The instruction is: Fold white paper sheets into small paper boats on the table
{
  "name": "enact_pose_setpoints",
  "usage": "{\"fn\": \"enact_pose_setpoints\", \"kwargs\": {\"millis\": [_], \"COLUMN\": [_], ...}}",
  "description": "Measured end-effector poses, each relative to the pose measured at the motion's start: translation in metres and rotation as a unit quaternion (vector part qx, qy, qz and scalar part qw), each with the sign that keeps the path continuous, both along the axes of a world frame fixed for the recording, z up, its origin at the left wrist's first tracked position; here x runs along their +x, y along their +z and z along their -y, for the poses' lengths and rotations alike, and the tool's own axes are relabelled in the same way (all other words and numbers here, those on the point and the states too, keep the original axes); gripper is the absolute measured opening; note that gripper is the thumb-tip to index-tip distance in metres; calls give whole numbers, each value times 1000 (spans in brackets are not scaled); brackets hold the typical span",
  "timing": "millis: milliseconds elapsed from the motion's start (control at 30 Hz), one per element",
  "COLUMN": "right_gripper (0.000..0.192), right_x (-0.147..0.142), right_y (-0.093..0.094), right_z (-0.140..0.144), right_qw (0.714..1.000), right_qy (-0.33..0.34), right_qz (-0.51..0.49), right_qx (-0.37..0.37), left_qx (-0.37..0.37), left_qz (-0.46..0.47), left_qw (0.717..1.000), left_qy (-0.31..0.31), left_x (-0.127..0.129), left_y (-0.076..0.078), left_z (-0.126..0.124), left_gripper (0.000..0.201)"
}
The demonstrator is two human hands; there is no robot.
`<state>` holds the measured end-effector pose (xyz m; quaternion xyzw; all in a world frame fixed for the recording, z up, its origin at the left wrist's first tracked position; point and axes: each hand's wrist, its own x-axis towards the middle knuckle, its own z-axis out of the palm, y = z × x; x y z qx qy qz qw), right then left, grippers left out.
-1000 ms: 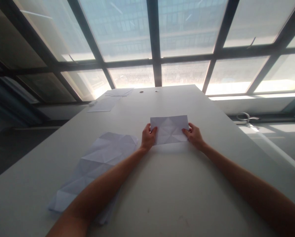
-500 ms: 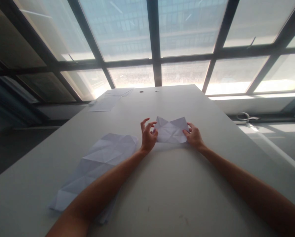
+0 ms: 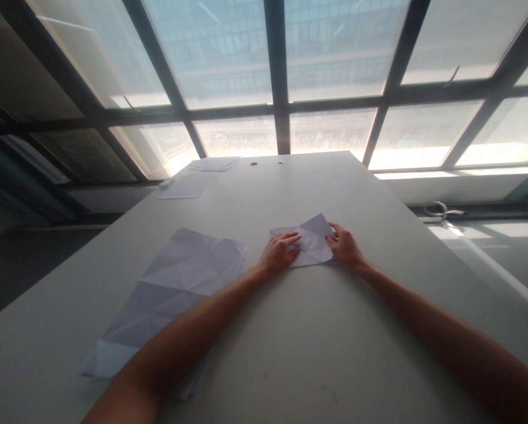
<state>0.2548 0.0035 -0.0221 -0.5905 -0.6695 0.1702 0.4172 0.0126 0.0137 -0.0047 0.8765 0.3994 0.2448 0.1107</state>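
Now both bare forearms run up from the lower frame across the pale matte surface (image 3: 316, 353), which shows faint scuffs. Lower left: a large creased sheet (image 3: 175, 282), unfolded, crossed by diagonal fold lines, partly under the left forearm. Centre frame: the small folded paper (image 3: 313, 244) lies on the surface between the hands. Half a second ago the left hand (image 3: 278, 253) hovered with curled fingers just off the paper's left edge; it now lies flat, fingers (image 3: 290, 238) stretched and pressing the left part down. Right hand (image 3: 345, 247) pinches the right edge, thumb on top, as before. The paper was a wide rectangle a second ago; its left side is now folded in, leaving a raised triangular flap at right. Upper left, far end: flat white sheets (image 3: 188, 185). Beyond: dark-framed window grid (image 3: 276, 70), bright frosted panes.
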Motion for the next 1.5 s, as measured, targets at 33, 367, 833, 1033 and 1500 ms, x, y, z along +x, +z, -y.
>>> {"fn": "enact_pose_setpoints", "kwargs": {"millis": [33, 367, 833, 1033, 1500], "right_gripper": [51, 54, 68, 67, 59], "right_x": [0, -24, -21, -15, -10], "right_y": [1, 20, 5, 10, 12], "right_z": [2, 26, 16, 14, 15], "right_qw": [999, 954, 941, 936, 930], "right_qy": [-11, 80, 108, 56, 105], "right_qz": [31, 270, 317, 332, 347], "right_qx": [2, 102, -50, -97, -58], "left_qx": [-8, -10, -28, -46, 21], "left_qz": [-39, -166, -160, -202, -180], "left_qw": [999, 985, 987, 974, 976], "left_qy": [-1, -51, 15, 91, -121], "left_x": [1, 0, 5, 3, 1], "left_y": [-1, 1, -3, -4, 13], "left_z": [1, 12, 11, 6, 14], "left_gripper": [47, 67, 80, 89, 59]}}
